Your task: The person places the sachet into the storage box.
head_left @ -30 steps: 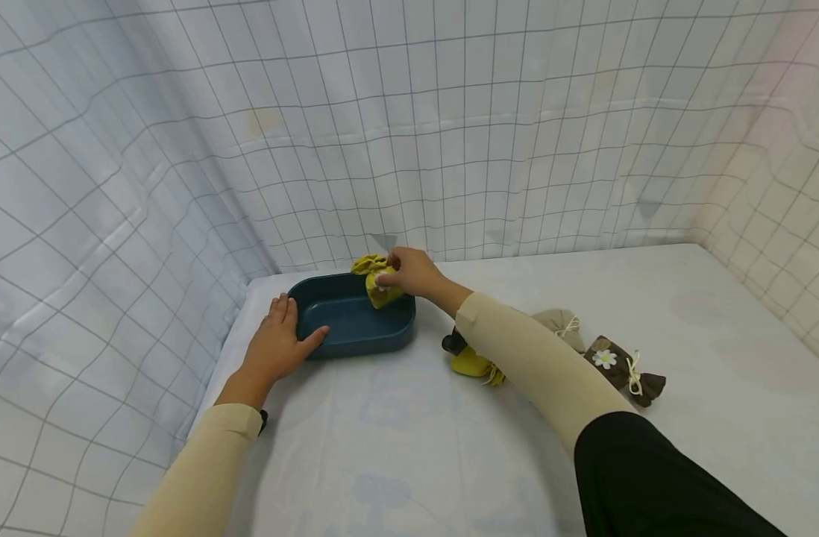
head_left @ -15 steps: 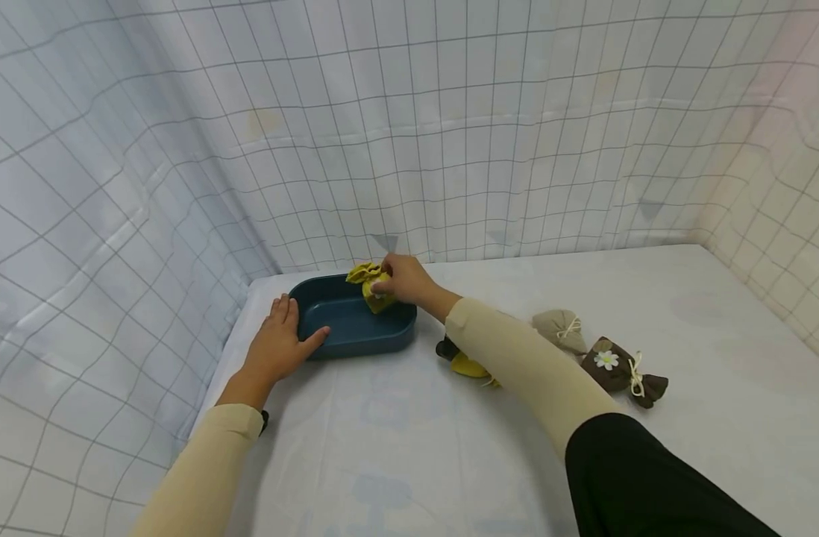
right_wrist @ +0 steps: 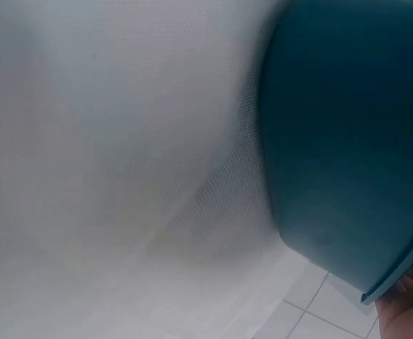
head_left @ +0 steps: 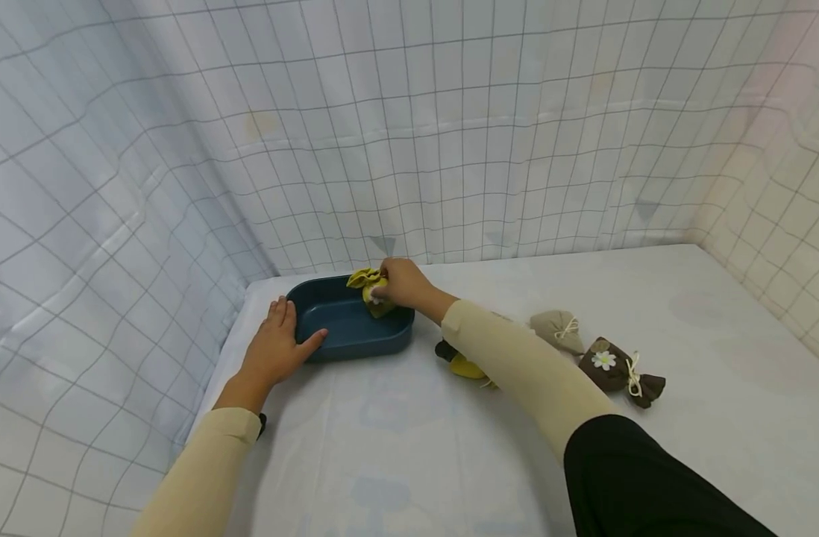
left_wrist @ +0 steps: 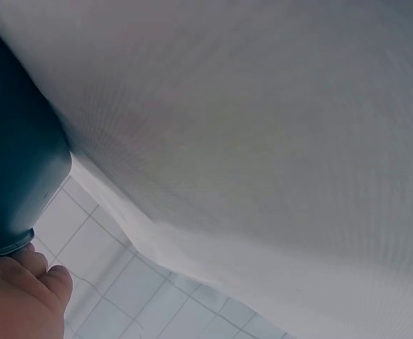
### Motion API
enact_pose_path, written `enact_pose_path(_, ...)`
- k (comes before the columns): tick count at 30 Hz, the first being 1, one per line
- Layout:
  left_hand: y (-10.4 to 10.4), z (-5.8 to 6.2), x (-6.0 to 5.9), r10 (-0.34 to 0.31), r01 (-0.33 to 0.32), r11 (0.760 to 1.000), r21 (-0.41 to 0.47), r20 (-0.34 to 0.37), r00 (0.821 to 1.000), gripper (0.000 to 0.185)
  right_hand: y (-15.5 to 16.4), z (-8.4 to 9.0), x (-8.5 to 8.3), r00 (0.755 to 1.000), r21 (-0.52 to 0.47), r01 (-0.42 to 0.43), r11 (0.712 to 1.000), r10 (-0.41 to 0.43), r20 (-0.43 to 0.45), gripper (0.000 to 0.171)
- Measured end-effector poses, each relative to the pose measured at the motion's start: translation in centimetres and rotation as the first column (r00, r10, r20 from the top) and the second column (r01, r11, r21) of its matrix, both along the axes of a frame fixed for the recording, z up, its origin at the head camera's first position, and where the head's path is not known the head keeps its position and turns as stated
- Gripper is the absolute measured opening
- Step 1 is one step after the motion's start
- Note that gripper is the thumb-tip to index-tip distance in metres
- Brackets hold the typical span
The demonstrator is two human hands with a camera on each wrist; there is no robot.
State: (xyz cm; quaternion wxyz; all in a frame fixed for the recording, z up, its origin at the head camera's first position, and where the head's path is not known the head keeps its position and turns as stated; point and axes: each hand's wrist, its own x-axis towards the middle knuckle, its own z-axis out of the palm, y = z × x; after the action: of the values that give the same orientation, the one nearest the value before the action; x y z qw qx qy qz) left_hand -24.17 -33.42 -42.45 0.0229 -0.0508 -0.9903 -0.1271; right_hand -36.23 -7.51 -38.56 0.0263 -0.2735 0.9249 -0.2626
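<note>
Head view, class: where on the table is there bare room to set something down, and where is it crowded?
Bare: the near table before the blue tray, and the far right past the brown pouch. Crowded: around the tray, where the left hand and right hand work, and the pouches beside the right sleeve.

Looked like a staged recording booth rather than a lived-in room. Hung on three sides with white, thinly grid-lined fabric sheeting (head_left: 450, 149), creased and sagging in folds, meeting at the corners. Floored by a flat work surface under a pale white cloth with faint blue print (head_left: 396, 418), tucked against the hanging sheets. No furniture, appliances or shelving in view. Furnished only with a few small props: a dark teal, rounded rectangular plastic tray (head_left: 342, 347) near the back left corner, and small tied fabric pouches, one beige (head_left: 556, 328) and one brown with a white flower (head_left: 611, 365), laid out to the right. Evenly and softly lit throughout.
</note>
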Motion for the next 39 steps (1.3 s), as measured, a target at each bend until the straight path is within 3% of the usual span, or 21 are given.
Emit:
enact_pose_path(8,0.2,0.2,0.2,0.001,-0.001,1.0,0.003,0.001,1.0,0.108,1.3,0.3,-0.4,0.999,-0.083,0.037,0.996,-0.033,0.042,0.038)
enact_pose_path(19,0.4,0.3,0.3,0.001,-0.001,1.0,0.01,0.006,1.0,0.108,4.2,1.4,-0.6,0.998,-0.199,0.038,0.979,-0.029,0.046,0.048)
enact_pose_path(39,0.4,0.4,0.2,-0.002,0.002,1.0,0.01,0.004,1.0,0.108,8.7,4.9,2.0,0.995,-0.325,0.001,0.946,0.033,0.098,0.043)
